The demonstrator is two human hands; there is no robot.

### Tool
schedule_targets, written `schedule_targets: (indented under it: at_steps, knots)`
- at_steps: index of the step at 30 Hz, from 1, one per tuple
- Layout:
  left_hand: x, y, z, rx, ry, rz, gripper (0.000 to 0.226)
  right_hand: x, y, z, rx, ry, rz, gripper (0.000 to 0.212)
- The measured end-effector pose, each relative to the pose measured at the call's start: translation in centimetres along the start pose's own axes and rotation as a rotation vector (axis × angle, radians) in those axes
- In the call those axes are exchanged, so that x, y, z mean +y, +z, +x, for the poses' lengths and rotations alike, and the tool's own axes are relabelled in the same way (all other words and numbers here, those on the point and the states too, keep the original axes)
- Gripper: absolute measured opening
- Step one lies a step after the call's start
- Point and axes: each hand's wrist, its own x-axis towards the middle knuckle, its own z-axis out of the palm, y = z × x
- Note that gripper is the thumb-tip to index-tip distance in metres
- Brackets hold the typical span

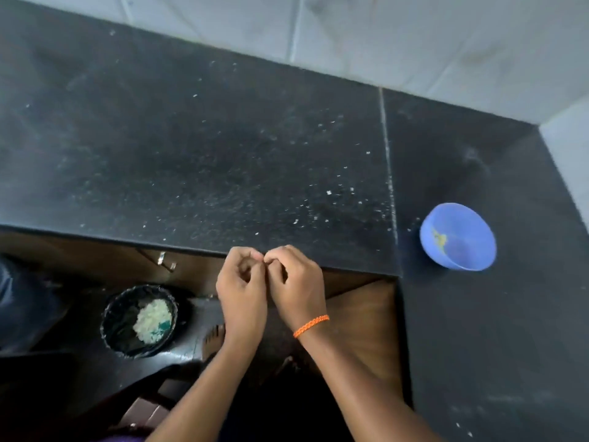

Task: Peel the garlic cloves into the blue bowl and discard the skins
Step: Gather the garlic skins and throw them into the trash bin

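My left hand (243, 283) and my right hand (296, 283) meet fingertip to fingertip just in front of the black counter's edge (191, 247). The fingers of both pinch together at one small spot; whatever they hold is hidden behind the fingers, so I cannot tell if it is a garlic clove. An orange bracelet (310, 325) circles my right wrist. The blue bowl (458, 236) stands on the counter far to the right, well apart from both hands, with a few yellowish bits inside near its left wall.
A black-lined bin (140, 320) with pale scraps stands on the floor, below and left of my hands. Small white flecks dot the dark countertop (287, 173). A tiled wall (414, 43) borders the counter at back and right. A cupboard handle (167, 261) sits under the edge.
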Motion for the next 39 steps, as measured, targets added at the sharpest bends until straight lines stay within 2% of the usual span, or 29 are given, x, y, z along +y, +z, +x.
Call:
schedule_targets:
  at_steps: [7, 9, 15, 24, 27, 30, 33, 36, 39]
  knots:
    - [5.1, 9.4, -1.4, -0.295, 0.002, 0.182, 0.032, 3.9, -10.6, 1.1, 0.098, 0.185, -0.029, 0.018]
    - [4.9, 10.5, -1.0, -0.337, -0.023, 0.241, 0.032, 4.7, -11.7, 1.3, 0.060, 0.248, -0.041, 0.020]
    - [6.3, 16.6, -1.7, -0.529, -0.007, 0.387, 0.036, 7.5, -17.3, 1.7, 0.154, 0.397, -0.115, 0.016]
    - [9.0, 23.7, 0.8, -0.728, 0.028, 0.488, 0.038, 10.1, -21.3, 5.0, 0.245, 0.512, -0.207, 0.026]
    - [9.3, 25.9, 2.0, -0.784, 0.111, 0.531, 0.032, 11.1, -22.3, 5.8, 0.258, 0.562, -0.244, 0.025]
    - [9.4, 28.0, 2.9, -0.833, 0.194, 0.601, 0.022, 12.6, -22.9, 6.1, 0.371, 0.607, -0.293, 0.023]
    - [9.2, 29.9, 3.5, -0.863, 0.240, 0.665, 0.009, 13.8, -23.8, 6.4, 0.497, 0.691, -0.444, 0.021]
    - [8.7, 31.5, 3.8, -0.897, 0.262, 0.727, 0.019, 15.3, -24.6, 6.0, 0.558, 0.841, -0.579, 0.032]
    - [8.1, 32.4, 4.0, -0.925, 0.270, 0.782, 0.028, 15.6, -24.9, 6.1, 0.575, 0.997, -0.563, 0.033]
